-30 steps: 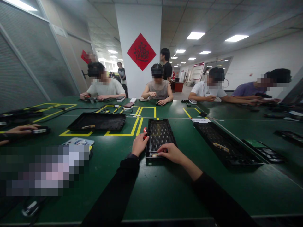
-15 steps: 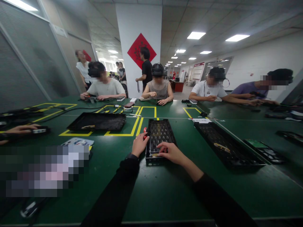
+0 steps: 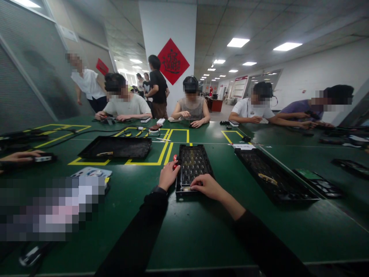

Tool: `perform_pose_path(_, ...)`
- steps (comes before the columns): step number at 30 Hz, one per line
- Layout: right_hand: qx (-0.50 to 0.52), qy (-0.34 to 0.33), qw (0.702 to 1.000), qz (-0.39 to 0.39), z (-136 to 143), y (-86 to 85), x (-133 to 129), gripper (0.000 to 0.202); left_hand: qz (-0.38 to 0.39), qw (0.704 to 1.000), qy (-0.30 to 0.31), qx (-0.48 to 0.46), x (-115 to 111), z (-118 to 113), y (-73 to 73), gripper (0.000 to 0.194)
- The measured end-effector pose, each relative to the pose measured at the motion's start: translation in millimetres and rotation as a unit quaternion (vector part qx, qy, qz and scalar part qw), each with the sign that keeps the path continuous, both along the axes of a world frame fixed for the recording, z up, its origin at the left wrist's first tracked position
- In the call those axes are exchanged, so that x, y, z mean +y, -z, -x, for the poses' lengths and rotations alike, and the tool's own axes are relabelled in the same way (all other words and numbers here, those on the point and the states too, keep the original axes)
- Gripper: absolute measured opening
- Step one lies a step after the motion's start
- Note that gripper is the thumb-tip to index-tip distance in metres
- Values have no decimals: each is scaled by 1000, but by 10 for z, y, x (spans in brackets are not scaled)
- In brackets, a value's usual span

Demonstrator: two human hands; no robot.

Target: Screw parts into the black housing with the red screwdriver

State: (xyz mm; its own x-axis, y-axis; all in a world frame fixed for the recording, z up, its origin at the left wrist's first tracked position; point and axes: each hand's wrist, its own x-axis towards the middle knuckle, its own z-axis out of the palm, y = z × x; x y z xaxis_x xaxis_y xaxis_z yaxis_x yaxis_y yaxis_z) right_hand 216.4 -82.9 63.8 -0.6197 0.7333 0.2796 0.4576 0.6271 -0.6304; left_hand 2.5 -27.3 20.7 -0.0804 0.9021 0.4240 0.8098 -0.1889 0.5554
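Observation:
In front of me on the green table lies a black tray-like casing (image 3: 196, 163) with rows of small slots in its floor. My left hand (image 3: 168, 176) is at its left wall, fingers curled round a glossy red object (image 3: 175, 158) whose kind I cannot make out. At the near end of the casing, my right hand (image 3: 206, 186) reaches in from the right with thumb and forefinger pinched together. The fingertips are on a small pale, brass-coloured part (image 3: 186, 189) that lies along the near edge. Its right end is hidden by the fingers.
Another black casing (image 3: 273, 175) with a brass-coloured strip in it lies to the right. A black tray (image 3: 115, 147) stands at the left back, beyond a blurred-out item (image 3: 57, 209). Several people sit across the table. A co-worker's hand (image 3: 23, 157) rests at the far left.
My right fingertips have closed in slightly on the small part, which now shows more plainly. My left hand stays at the casing's wall. In the background, two standing people have moved left.

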Motion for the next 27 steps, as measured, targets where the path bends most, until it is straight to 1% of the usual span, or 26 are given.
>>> perform_pose_path(10,-1,11,1000,-14,5,-18,-10,16,5,1000,-2,4,-11,-8,-21,36)
perform_pose_path(18,-7,3,1000,-8,-1,2,-5,15,0,1000,-2,-1,-5,-5,-11,36)
perform_pose_path(27,4,7,1000,-15,2,-22,-22,14,2,1000,1,-1,6,0,9,38)
